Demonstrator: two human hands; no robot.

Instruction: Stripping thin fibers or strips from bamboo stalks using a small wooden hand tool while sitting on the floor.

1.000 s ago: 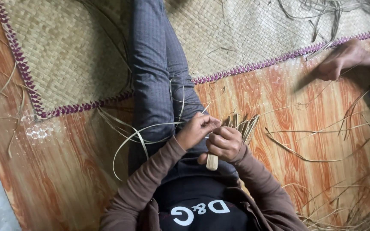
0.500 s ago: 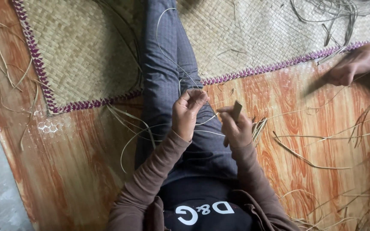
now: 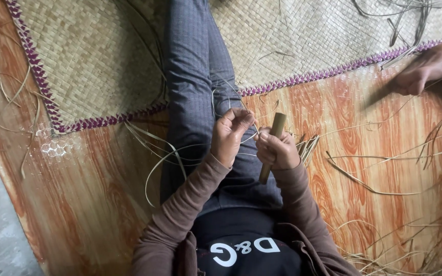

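1. The left hand (image 3: 229,134) is raised over the lap, its fingertips pinched shut on a thin pale straw strand (image 3: 180,153) that curls away in a loop toward the floor.
2. The right hand (image 3: 278,151) is clamped around a short bamboo stick (image 3: 273,145) — the stick stands nearly upright, tilted a little, with both ends showing past the fist.
3. The two hands sit just beside each other, nearly touching, above the grey trouser leg (image 3: 193,76) stretched out along the floor.
4. A small bundle of cut straws (image 3: 308,146) lies just beside the right hand on the wood-patterned floor (image 3: 93,194).
5. A woven mat (image 3: 93,56) with a purple zigzag border lies under the leg.
6. Another person's hand (image 3: 425,69) rests at the mat's edge — well apart from the stick.
7. Loose straws (image 3: 384,179) lie scattered over the floor.
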